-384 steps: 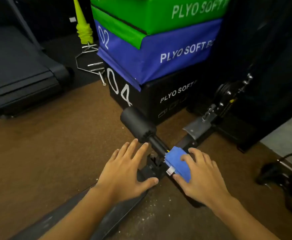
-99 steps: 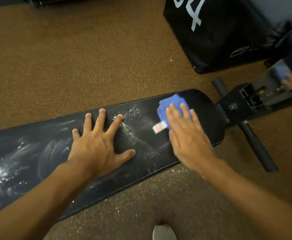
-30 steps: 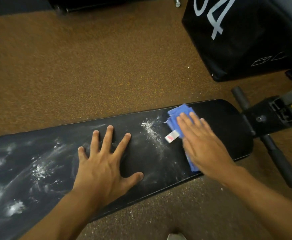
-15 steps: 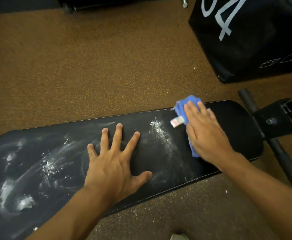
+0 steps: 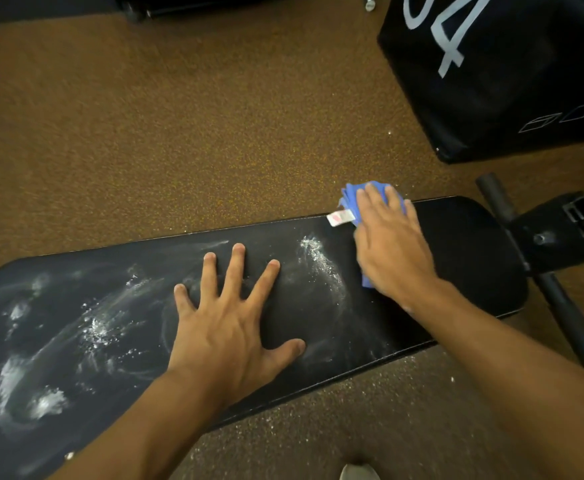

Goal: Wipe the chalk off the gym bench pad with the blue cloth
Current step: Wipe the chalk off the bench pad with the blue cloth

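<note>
The black gym bench pad lies across the view, smeared with white chalk in the middle and heavier chalk patches on its left part. My right hand presses flat on the blue cloth at the pad's far edge, near the right end; the cloth's white tag sticks out to the left. My left hand rests flat on the middle of the pad with fingers spread, holding nothing.
A black plyo box marked 04 stands at the upper right. The bench's black frame and bar extend from the pad's right end. Brown speckled floor surrounds the bench. A shoe tip shows at the bottom edge.
My right hand has slid the blue cloth away from me to the pad's far edge. The left hand has stayed planted on the pad.
</note>
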